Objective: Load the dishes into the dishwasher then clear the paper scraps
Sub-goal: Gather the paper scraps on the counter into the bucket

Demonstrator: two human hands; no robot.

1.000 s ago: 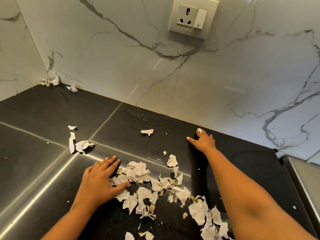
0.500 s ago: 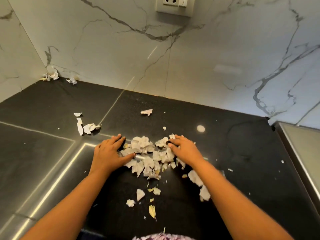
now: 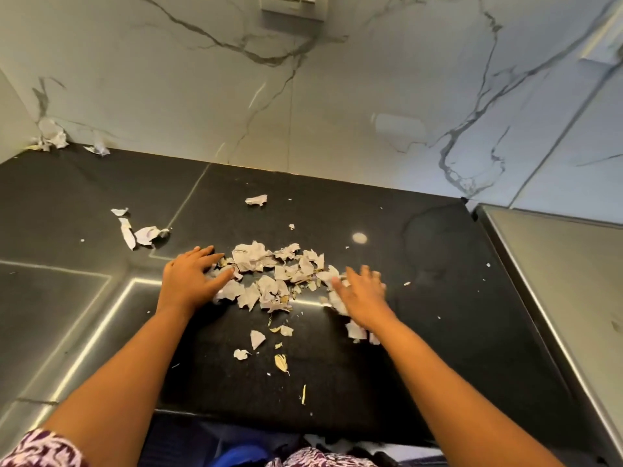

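Observation:
A heap of torn white paper scraps [image 3: 269, 276] lies in the middle of the black counter [image 3: 421, 332]. My left hand [image 3: 188, 281] rests flat on the counter at the heap's left edge, fingers straight and touching the scraps. My right hand [image 3: 362, 291] is at the heap's right edge, fingers spread and blurred, lying over a few scraps. Loose scraps [image 3: 258, 338] lie nearer me. More scraps sit apart: a group to the left [image 3: 141, 232], one piece further back [image 3: 256, 199], and some in the back left corner [image 3: 50, 139].
A marble wall [image 3: 337, 112] with a socket plate [image 3: 291, 8] backs the counter. A steel surface [image 3: 566, 281] adjoins the counter on the right. The counter's front edge [image 3: 269, 417] runs just before my body.
My right hand drew back from the far counter into the scraps, then shifted to the heap's right side. My left hand stayed at the heap's left edge. The scraps are bunched closer together.

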